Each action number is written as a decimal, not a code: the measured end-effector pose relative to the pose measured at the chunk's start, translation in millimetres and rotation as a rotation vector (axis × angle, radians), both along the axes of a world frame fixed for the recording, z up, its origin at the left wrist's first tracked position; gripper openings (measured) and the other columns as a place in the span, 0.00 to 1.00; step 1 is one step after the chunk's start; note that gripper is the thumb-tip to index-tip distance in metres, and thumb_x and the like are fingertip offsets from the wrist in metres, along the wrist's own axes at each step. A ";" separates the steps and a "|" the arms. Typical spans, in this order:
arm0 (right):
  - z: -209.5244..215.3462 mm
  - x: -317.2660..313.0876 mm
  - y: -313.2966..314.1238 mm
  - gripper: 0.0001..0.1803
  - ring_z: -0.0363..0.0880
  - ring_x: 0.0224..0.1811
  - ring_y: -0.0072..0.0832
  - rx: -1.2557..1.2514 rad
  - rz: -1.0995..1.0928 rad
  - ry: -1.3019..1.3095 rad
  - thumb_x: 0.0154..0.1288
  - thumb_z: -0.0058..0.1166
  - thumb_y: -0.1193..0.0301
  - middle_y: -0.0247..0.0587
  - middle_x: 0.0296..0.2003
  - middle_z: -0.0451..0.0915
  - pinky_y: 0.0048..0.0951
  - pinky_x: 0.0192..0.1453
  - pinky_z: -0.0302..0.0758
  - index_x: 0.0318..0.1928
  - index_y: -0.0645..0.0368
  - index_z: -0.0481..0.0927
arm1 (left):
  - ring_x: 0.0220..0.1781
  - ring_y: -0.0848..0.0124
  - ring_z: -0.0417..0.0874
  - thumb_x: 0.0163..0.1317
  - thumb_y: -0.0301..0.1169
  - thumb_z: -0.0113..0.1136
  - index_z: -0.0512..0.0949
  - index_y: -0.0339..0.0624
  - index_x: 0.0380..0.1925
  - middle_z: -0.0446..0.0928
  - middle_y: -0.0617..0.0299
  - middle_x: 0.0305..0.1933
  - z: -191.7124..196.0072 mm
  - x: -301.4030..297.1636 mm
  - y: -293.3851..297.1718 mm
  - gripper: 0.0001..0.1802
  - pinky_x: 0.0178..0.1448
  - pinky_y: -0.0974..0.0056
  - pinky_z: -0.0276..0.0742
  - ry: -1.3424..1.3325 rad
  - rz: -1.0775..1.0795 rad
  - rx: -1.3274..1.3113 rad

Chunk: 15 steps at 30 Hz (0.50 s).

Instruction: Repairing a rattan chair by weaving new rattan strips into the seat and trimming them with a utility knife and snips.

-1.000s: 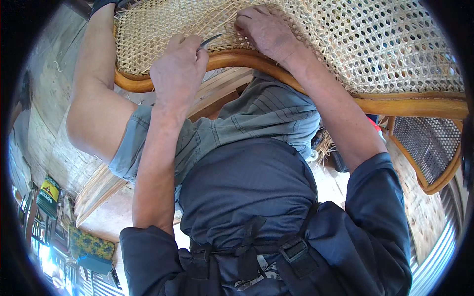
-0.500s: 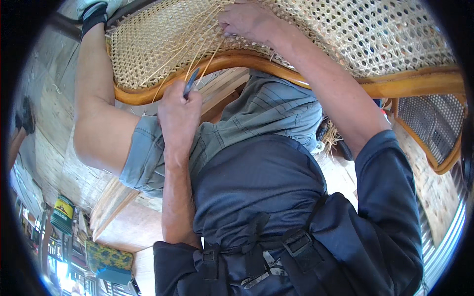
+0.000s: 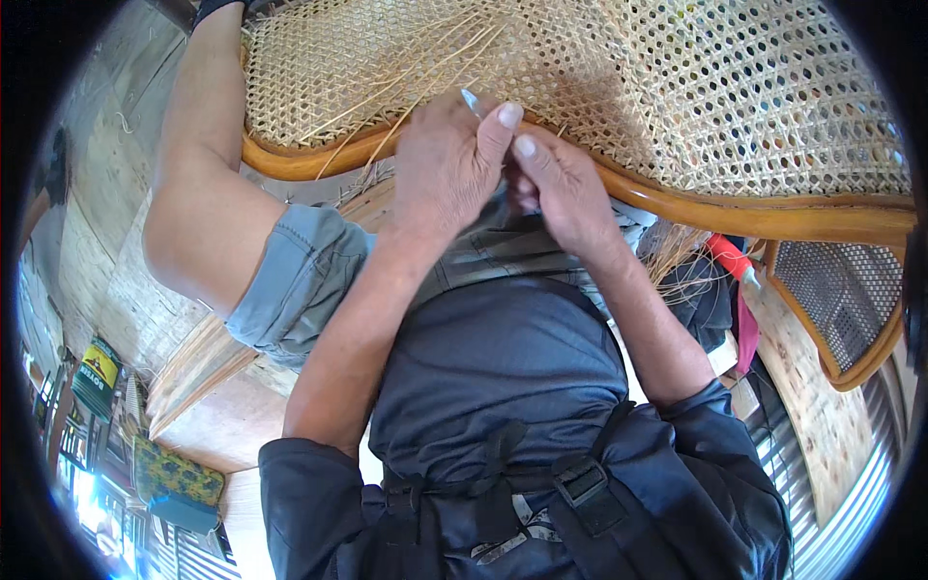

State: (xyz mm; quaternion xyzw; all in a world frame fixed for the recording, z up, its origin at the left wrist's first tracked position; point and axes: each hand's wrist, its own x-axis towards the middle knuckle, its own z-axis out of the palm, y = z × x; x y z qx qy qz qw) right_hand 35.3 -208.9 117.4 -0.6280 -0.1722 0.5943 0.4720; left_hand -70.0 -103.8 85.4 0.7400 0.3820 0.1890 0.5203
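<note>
My left hand (image 3: 445, 164) is closed around a small pointed tool (image 3: 471, 101), whose shiny tip sticks out above the fingers. Whether it is a knife or an awl does not show. Beside it my right hand (image 3: 570, 193) is also closed, thumb pressed on the fingers; what it pinches is hidden. Both hands meet at the near edge of a woven cane panel (image 3: 580, 77). Its curved wooden frame (image 3: 744, 215) passes behind them. Several loose cane strands (image 3: 425, 72) lie across the weave, some hanging over the frame left of my hands.
At the right stand a second caned frame (image 3: 839, 300) and a red object (image 3: 727, 256) beside a bundle of loose strands (image 3: 674, 256). Wooden boards (image 3: 208, 372) lie at the lower left, near a green and yellow can (image 3: 97, 377). My bare leg (image 3: 198, 145) borders the panel's left end.
My right hand has come down from the weave to meet my left. My left hand has moved up and right with the tool. The view has shifted slightly.
</note>
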 end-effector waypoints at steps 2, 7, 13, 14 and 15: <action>-3.9 16.7 -2.8 0.18 0.62 0.20 0.16 -0.103 -0.001 -0.104 0.72 0.39 0.60 0.32 0.25 0.71 0.17 0.24 0.61 0.35 0.61 0.74 | 0.35 0.55 0.77 0.63 0.45 0.51 0.78 0.36 0.30 0.76 0.51 0.33 -5.5 -0.3 4.8 0.21 0.40 0.56 0.73 0.081 -0.040 0.327; 12.8 48.3 21.3 0.10 0.77 0.26 0.23 -0.062 -0.087 -0.375 0.69 0.39 0.71 0.42 0.27 0.78 0.25 0.30 0.73 0.42 0.64 0.72 | 0.39 0.50 0.80 0.61 0.41 0.51 0.77 0.37 0.36 0.79 0.46 0.35 -6.5 7.7 22.2 0.17 0.44 0.49 0.74 0.719 -0.236 0.285; -8.7 70.1 46.9 0.09 0.78 0.36 0.50 -0.104 0.233 -1.089 0.65 0.45 0.69 0.56 0.33 0.78 0.45 0.40 0.73 0.40 0.61 0.74 | 0.39 0.55 0.82 0.56 0.31 0.49 0.79 0.36 0.32 0.81 0.49 0.35 3.7 20.3 36.4 0.12 0.45 0.55 0.76 0.702 -0.305 0.165; -10.6 71.4 50.6 0.10 0.77 0.37 0.52 -0.155 0.353 -1.123 0.65 0.45 0.67 0.58 0.33 0.78 0.46 0.40 0.72 0.37 0.60 0.76 | 0.39 0.55 0.82 0.56 0.31 0.49 0.79 0.36 0.32 0.81 0.49 0.35 -6.5 18.9 37.7 0.12 0.45 0.55 0.76 0.701 -0.312 0.164; -15.3 73.2 53.1 0.10 0.77 0.37 0.52 -0.156 0.349 -1.122 0.65 0.45 0.67 0.58 0.33 0.78 0.46 0.40 0.72 0.37 0.60 0.76 | 0.38 0.55 0.82 0.55 0.32 0.49 0.79 0.36 0.32 0.81 0.48 0.35 -14.7 17.7 42.2 0.13 0.45 0.56 0.76 0.407 -0.286 0.193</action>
